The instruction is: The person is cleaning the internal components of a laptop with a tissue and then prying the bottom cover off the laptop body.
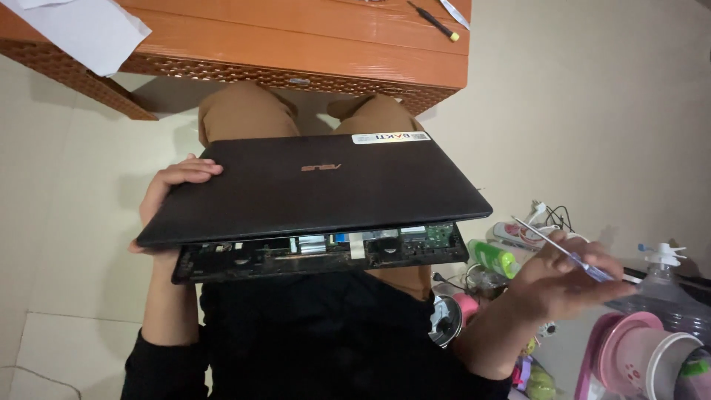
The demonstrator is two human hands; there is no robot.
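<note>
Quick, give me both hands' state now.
Left hand: closed on the black laptop edge.
Right hand: holding a thin screwdriver.

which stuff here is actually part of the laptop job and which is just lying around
In use: black laptop with its open base, left hand, right hand, small screwdriver.
Lying about: spare screwdriver, paper, orange table, green bottle, pink bowl.

Black laptop point(311, 189) on the lap, bottom cover off, internals exposed, thin blue-handled screwdriver point(566, 255) held tilted
</note>
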